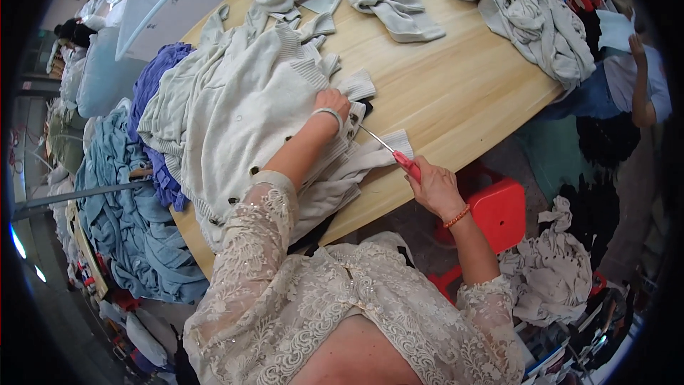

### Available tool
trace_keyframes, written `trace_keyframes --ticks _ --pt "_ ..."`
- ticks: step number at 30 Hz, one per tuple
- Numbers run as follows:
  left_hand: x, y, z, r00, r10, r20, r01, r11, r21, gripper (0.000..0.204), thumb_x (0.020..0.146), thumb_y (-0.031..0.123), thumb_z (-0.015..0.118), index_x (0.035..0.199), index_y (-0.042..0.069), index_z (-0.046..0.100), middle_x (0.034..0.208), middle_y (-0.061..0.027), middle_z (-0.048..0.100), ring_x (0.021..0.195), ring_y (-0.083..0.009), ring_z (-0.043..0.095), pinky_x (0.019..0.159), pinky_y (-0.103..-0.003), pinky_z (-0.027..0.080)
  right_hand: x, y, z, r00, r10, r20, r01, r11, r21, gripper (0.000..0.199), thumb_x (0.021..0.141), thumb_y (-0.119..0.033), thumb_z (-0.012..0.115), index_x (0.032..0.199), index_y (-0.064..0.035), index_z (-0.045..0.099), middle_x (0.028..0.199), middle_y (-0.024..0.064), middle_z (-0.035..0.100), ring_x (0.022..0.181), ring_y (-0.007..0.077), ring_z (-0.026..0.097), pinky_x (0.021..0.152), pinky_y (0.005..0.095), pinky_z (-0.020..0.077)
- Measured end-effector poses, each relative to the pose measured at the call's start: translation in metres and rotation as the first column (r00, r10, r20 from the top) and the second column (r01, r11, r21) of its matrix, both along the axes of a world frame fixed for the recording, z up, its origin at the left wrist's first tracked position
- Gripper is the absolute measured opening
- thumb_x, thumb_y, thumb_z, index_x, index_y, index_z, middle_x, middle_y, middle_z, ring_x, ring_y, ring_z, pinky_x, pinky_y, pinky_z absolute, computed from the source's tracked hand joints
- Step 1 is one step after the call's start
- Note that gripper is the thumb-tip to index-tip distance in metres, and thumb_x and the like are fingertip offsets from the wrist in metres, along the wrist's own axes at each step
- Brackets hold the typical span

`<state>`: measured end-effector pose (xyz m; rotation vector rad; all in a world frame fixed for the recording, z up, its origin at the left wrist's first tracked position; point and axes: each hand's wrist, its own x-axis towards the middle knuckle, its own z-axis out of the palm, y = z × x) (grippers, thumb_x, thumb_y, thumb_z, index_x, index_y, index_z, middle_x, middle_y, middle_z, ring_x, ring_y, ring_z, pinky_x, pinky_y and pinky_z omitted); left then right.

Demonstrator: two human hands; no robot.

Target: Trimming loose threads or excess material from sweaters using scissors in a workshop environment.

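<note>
A pale grey-white knitted cardigan [246,103] with dark buttons lies spread on the table before me. My left hand [333,108] is closed on the cardigan's ribbed edge, beside one of the buttons; its fingertips are partly hidden. In my right hand [436,187] is a red-handled tool [406,163] with a thin metal shaft. That shaft points left toward the cardigan edge by my left hand, and its tip is too small to make out. Below the shaft, a sleeve cuff [399,144] stretches toward the table's near edge. Something small and black shows beside my left fingers.
More pale knitwear [531,18] is heaped along the wooden table's [456,78] far side. Purple [160,75] and blue-grey garments [128,199] are piled at the left, near a translucent bin [178,7]. A red stool [499,214] stands at my right. Another person [638,75] is at far right.
</note>
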<state>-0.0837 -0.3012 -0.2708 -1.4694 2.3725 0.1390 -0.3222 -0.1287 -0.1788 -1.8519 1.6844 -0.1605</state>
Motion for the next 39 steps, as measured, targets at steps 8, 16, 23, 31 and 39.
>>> trace_keyframes --ticks 8,16,23,31,39 --pt "0.002 0.007 0.013 0.865 0.294 -0.406 -0.212 0.948 0.237 0.017 0.076 0.005 0.061 0.092 0.004 0.066 0.101 -0.0214 0.066 0.097 -0.0381 0.064 0.084 -0.043 0.052 -0.011 -0.001 0.002 0.995 -0.043 0.086 0.043 0.999 0.000 0.028 0.088 -0.025 0.064 0.107 -0.0063 0.056 0.082 0.0230 0.065 0.082 0.0453 0.063 0.070 0.0520 0.0487" --pt "0.162 0.043 0.141 0.223 0.146 -0.964 -0.484 0.875 0.021 0.022 0.079 0.018 0.073 0.096 0.005 0.068 0.092 -0.0112 0.066 0.084 -0.0252 0.064 0.076 -0.034 0.051 0.013 -0.031 0.007 0.960 -0.104 0.261 0.134 0.986 -0.101 0.017 0.096 -0.014 0.056 0.107 -0.0015 0.055 0.094 0.0230 0.062 0.090 0.0433 0.061 0.076 0.0443 0.0478" --pt "0.454 0.113 -0.006 -0.236 0.544 -0.805 -0.970 -0.084 0.227 0.066 0.072 0.038 0.083 0.117 -0.002 0.059 0.095 -0.0084 0.067 0.082 -0.0156 0.063 0.070 -0.030 0.052 0.097 -0.070 0.039 0.979 0.038 0.199 0.009 0.973 -0.231 0.017 0.094 -0.016 0.061 0.102 -0.0009 0.061 0.083 0.0191 0.063 0.079 0.0369 0.063 0.072 0.0397 0.0497" --pt "0.460 0.076 -0.005 -0.478 0.732 -0.486 -0.506 0.222 0.833 0.021 0.085 0.026 0.074 0.084 0.011 0.059 0.073 -0.0029 0.065 0.059 -0.0125 0.065 0.046 -0.024 0.048 0.210 -0.088 0.071 0.948 0.273 0.164 -0.231 0.944 -0.237 0.012 0.091 -0.008 0.063 0.090 0.0036 0.064 0.063 0.0089 0.062 0.055 0.0126 0.057 0.055 0.0298 0.0456" --pt "0.413 0.070 0.123 -0.443 0.370 -0.817 -0.262 0.818 0.513 0.013 0.086 0.010 0.073 0.086 0.004 0.061 0.081 -0.0009 0.064 0.072 -0.0069 0.060 0.067 -0.022 0.050 0.351 -0.116 0.097 0.869 0.351 0.348 -0.310 0.936 -0.169 0.047 0.075 -0.014 0.082 0.112 0.0021 0.058 0.085 0.0018 0.062 0.062 0.0075 0.044 0.057 0.0238 0.0431"
